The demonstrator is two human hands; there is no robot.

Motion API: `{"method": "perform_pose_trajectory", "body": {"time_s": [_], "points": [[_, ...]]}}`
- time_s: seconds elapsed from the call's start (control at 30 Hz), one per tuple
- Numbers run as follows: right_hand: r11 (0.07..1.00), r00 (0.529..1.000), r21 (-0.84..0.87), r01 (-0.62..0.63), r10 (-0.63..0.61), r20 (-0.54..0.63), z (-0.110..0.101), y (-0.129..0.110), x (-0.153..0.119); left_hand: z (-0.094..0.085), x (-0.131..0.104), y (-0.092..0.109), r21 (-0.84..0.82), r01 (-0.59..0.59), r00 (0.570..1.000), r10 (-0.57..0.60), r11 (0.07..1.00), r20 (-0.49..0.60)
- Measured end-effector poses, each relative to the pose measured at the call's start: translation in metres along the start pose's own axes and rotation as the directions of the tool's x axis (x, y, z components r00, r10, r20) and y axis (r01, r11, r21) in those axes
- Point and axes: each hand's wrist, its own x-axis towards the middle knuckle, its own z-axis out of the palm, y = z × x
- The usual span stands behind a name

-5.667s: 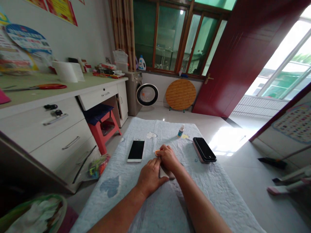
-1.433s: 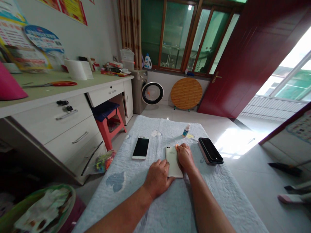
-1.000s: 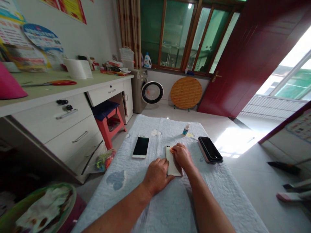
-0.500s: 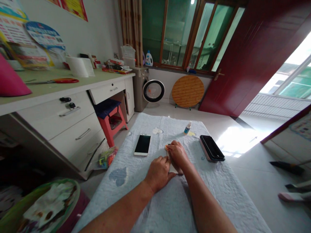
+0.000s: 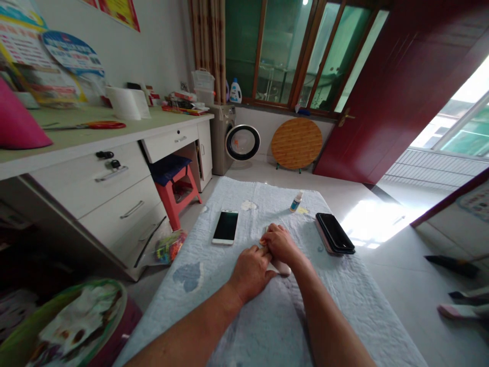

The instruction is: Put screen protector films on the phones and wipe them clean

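My left hand is closed over the left side of a pale pinkish flat object, pressing it to the cloth-covered table. Bent over the far end of that object is my right hand, its fingers pinching a small orange piece, mostly covered. The fingers of both hands touch, so much of the flat object is hidden. A white phone with a dark screen lies to the left. Beyond the hands stands a small spray bottle. Stacked black phones or cases lie at the right.
Left of the table are a waste bin with crumpled tissues, a plastic bag and a red stool. A desk runs along the wall. Farther back are a washing machine with its door ajar and a round tabletop.
My right hand has shifted slightly over the flat object, and less of the orange piece shows. My left hand stays nearly in place. The whole view has shifted slightly.
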Motion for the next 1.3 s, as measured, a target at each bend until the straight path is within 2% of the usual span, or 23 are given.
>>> {"method": "perform_pose_trajectory", "body": {"time_s": [0.13, 0.33, 0.5, 0.8, 1.03, 1.1, 1.3], "points": [[0.999, 0.999, 0.002, 0.032, -0.032, 0.013, -0.001, 0.002, -0.002, 0.001, 0.000, 0.003, 0.004, -0.001, 1.000, 0.001, 1.000, -0.016], [0.995, 0.993, -0.081, -0.060, 0.052, -0.106, 0.002, 0.008, 0.020, 0.002, 0.001, 0.004, 0.007, -0.025, 0.999, 0.025, 1.000, -0.032], [0.987, 0.988, -0.127, -0.100, 0.084, -0.127, 0.005, 0.016, 0.035, 0.005, 0.002, 0.002, 0.003, -0.046, 0.998, 0.046, 0.999, -0.052], [0.968, 0.963, -0.127, -0.217, 0.190, -0.192, -0.001, 0.052, 0.012, 0.007, 0.002, 0.004, -0.015, -0.026, 0.999, 0.025, 1.000, -0.036], [0.933, 0.919, -0.114, -0.341, 0.306, -0.247, 0.005, 0.051, 0.008, 0.007, 0.001, 0.003, -0.061, -0.012, 1.000, 0.011, 0.998, -0.015], [0.946, 0.920, -0.080, -0.315, 0.283, -0.271, 0.007, 0.046, 0.006, 0.007, 0.001, 0.002, -0.059, -0.016, 1.000, 0.015, 0.998, -0.017], [0.995, 0.969, -0.047, -0.088, 0.074, -0.237, 0.007, 0.028, -0.003, 0.009, 0.001, 0.001, -0.059, -0.021, 0.999, 0.018, 0.998, -0.038]]}}
